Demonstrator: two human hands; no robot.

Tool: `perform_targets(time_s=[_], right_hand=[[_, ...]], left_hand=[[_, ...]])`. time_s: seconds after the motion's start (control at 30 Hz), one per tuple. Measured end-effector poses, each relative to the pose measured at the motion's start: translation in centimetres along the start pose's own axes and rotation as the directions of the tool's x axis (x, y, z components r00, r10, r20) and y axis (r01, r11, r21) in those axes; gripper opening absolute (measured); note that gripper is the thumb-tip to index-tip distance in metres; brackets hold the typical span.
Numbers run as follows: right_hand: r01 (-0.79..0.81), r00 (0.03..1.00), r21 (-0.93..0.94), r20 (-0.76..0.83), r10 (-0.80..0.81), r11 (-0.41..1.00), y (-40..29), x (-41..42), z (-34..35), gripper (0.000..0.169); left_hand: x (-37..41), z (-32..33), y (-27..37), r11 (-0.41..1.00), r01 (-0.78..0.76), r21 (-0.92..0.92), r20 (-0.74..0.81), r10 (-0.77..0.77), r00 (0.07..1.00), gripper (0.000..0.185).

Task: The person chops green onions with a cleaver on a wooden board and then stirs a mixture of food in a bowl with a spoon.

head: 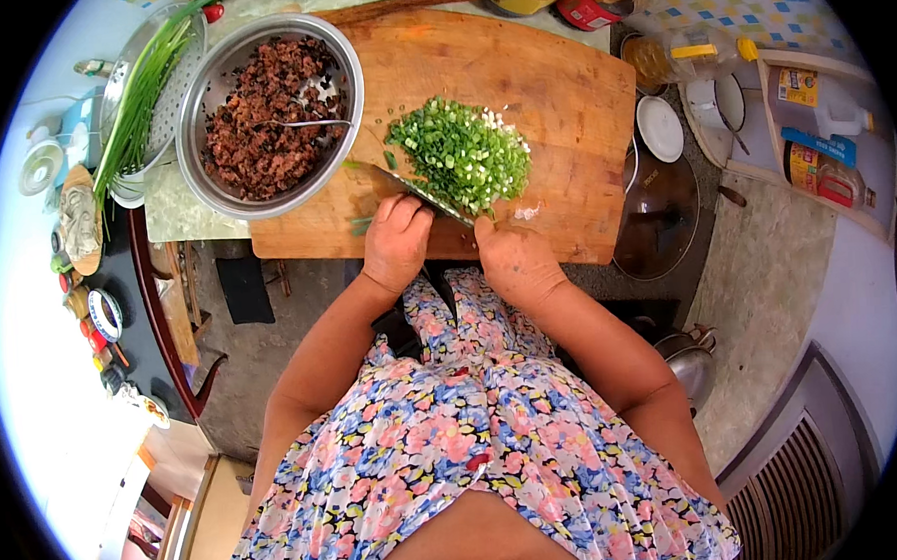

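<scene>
On the wooden cutting board (562,125) lies a heap of chopped green onions (465,151). My right hand (515,262) grips the handle end of a kitchen knife (422,191), whose blade runs up and left along the near side of the heap. My left hand (396,241) is at the blade's near edge, fingers bent; whether it pinches the blade or a piece of onion is hidden. A few green pieces lie just left of it. At the board's left, a metal bowl (189,141) holds ground meat mixed with dark bits (269,123), with a metal utensil (314,124) in it.
Left of the bowl, long green onions (140,98) rest over a perforated colander (181,81). Cans and jars stand behind the board. An oil bottle (697,53), a white lid (659,128) and a dark glass pot lid (657,211) are at the right.
</scene>
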State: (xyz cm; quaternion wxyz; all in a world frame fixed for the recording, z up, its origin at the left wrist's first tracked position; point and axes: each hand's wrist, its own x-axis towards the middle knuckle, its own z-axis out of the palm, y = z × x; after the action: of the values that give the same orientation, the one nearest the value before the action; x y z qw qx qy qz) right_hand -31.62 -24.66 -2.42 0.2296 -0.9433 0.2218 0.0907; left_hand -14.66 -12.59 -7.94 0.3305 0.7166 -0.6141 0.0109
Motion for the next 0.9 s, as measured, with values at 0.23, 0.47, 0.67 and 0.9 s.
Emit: perform_targets(time_s=[0.23, 0.47, 0.67, 0.9], right_hand=[[0.040, 0.999, -0.048, 0.027, -0.039, 0.998, 0.2, -1.2, -2.6, 0.015], [0.016, 0.999, -0.015, -0.049, -0.017, 1.000, -0.6, 0.1, 0.4, 0.010], [0.059, 0.998, -0.022, -0.016, -0.060, 0.998, -0.3, 0.0, -1.4, 0.015], [0.038, 0.999, -0.053, -0.019, -0.039, 0.998, -0.8, 0.4, -0.4, 0.014]], left_hand=[[0.0, 0.0, 0.1, 0.999, 0.050, 0.000, -0.029, -0.050, 0.998, 0.018], [-0.2, -0.2, 0.2, 0.999, 0.040, -0.025, -0.026, -0.041, 0.999, 0.018], [0.1, -0.7, 0.1, 0.999, 0.016, 0.051, -0.030, -0.015, 0.999, 0.018], [-0.2, -0.2, -0.3, 0.999, 0.051, 0.007, -0.033, -0.051, 0.998, 0.022]])
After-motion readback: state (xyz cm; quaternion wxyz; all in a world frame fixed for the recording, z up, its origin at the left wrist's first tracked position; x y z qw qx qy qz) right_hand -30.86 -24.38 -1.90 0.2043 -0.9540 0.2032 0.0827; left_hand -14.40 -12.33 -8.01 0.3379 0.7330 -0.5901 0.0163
